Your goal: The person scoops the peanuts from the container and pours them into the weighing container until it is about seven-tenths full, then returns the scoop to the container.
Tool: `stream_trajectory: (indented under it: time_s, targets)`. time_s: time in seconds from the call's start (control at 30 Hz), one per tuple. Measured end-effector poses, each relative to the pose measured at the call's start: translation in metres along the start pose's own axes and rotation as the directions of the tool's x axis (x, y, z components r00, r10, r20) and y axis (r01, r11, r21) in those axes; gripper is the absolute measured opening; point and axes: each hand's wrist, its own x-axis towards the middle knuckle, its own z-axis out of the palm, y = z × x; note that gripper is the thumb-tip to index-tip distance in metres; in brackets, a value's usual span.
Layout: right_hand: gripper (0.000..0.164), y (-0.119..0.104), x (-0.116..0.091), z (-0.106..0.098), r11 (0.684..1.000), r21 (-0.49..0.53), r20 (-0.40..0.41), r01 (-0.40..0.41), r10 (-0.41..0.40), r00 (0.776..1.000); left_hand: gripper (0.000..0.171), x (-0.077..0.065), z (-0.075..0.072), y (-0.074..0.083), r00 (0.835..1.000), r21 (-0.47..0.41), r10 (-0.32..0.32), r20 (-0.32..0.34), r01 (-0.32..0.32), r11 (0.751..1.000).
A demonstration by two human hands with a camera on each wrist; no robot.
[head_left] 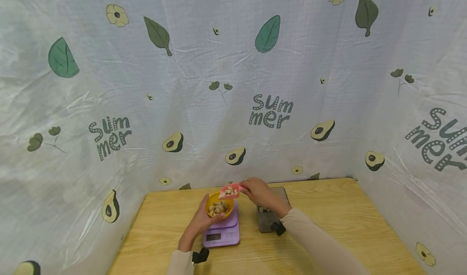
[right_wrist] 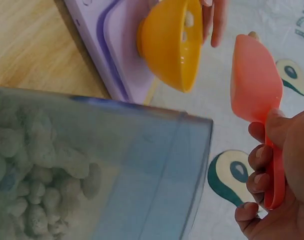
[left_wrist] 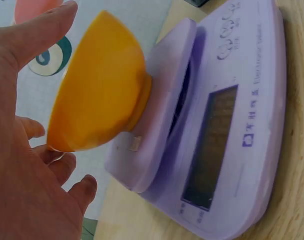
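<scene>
Loaded pink scoop [right_wrist: 254, 82] hovering over yellow bowl [right_wrist: 164, 45]

The person's right hand [head_left: 257, 190] is grasping the scoop, its grip closing round the handle with the thumb lying along the top and the fingers wrapping underneath. The scoop is carrying nuts that are looking like peanuts in their shells [head_left: 230, 191], and its open end is pointing left, above the far right rim of the bowl and apart from it.

The bowl is standing upright on the platform of a purple kitchen scale [left_wrist: 264, 150], with more peanuts [head_left: 219, 208] lying inside. The left hand [head_left: 202, 218] is spreading round the bowl, its fingers curving by the left of the rim and its thumb reaching over the near side; whether this grip is clasping the bowl or only resting about it, one cannot tell. The scale's display [left_wrist: 212, 145] is facing the person, but its reading is not coming out legibly.

To the right of the scale, and apart from it, a greyish see-through container [right_wrist: 141, 160] is sitting beneath the right forearm, holding further peanuts [right_wrist: 39, 220]. Scale and container are both resting on a wood-grain surface [head_left: 328, 214]. Behind, a pale sheet [head_left: 204, 121] is hanging, showing avocados, leaves, flowers and the word "summer".
</scene>
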Motion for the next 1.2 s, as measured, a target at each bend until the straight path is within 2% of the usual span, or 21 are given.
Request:
stream_trajectory:
  time_s: [0.2, 0.37, 0.47, 0.67, 0.77, 0.87, 0.9, 0.97, 1.1, 1.2]
  targets:
    - [0.026, -0.005, 0.011, 0.007, 0.989, -0.146, 0.047, 0.03, -0.024, 0.999, 0.108, 0.0, 0.001, 0.0, 0.999, 0.021, 0.04, 0.014, -0.04, 0.999]
    - [0.021, -0.011, 0.018, 0.011, 0.953, -0.294, 0.069, 0.069, -0.051, 0.996, 0.109, 0.001, 0.003, -0.002, 0.999, 0.039, 0.037, 0.014, -0.038, 0.999]
    - [0.019, -0.017, 0.023, 0.008, 0.911, -0.399, 0.096, 0.107, -0.074, 0.993, 0.11, 0.001, 0.004, -0.003, 0.999, 0.023, 0.044, 0.004, -0.044, 0.999]
    - [0.019, -0.028, 0.03, 0.0, 0.786, -0.584, 0.114, 0.204, -0.17, 0.979, 0.108, -0.003, 0.005, -0.003, 0.993, 0.016, 0.113, -0.04, -0.113, 0.994]
    - [0.018, -0.03, 0.031, -0.007, 0.717, -0.657, 0.109, 0.232, -0.215, 0.971, 0.108, -0.001, 0.005, -0.003, 0.996, 0.009, 0.089, -0.028, -0.088, 0.996]
    - [0.018, -0.03, 0.029, -0.015, 0.684, -0.692, 0.106, 0.232, -0.221, 0.969, 0.109, 0.001, 0.005, -0.004, 0.998, 0.003, 0.054, -0.01, -0.054, 0.999]
    - [0.019, -0.03, 0.029, -0.018, 0.694, -0.684, 0.102, 0.225, -0.214, 0.971, 0.109, 0.001, 0.005, -0.004, 0.999, 0.005, 0.039, -0.004, -0.039, 0.999]
    - [0.019, -0.028, 0.026, -0.022, 0.738, -0.644, 0.085, 0.198, -0.189, 0.978, 0.109, 0.002, 0.004, -0.004, 1.0, 0.025, 0.024, 0.007, -0.024, 0.999]
    - [0.018, -0.017, 0.017, -0.026, 0.894, -0.435, 0.032, 0.105, -0.101, 0.994, 0.111, 0.0, 0.003, -0.003, 1.0, 0.027, 0.005, 0.019, -0.006, 1.0]
    - [0.022, -0.005, 0.008, -0.025, 0.965, -0.259, -0.006, 0.041, -0.044, 0.999, 0.113, 0.0, 0.002, -0.001, 1.0, 0.023, -0.001, 0.013, 0.0, 1.0]
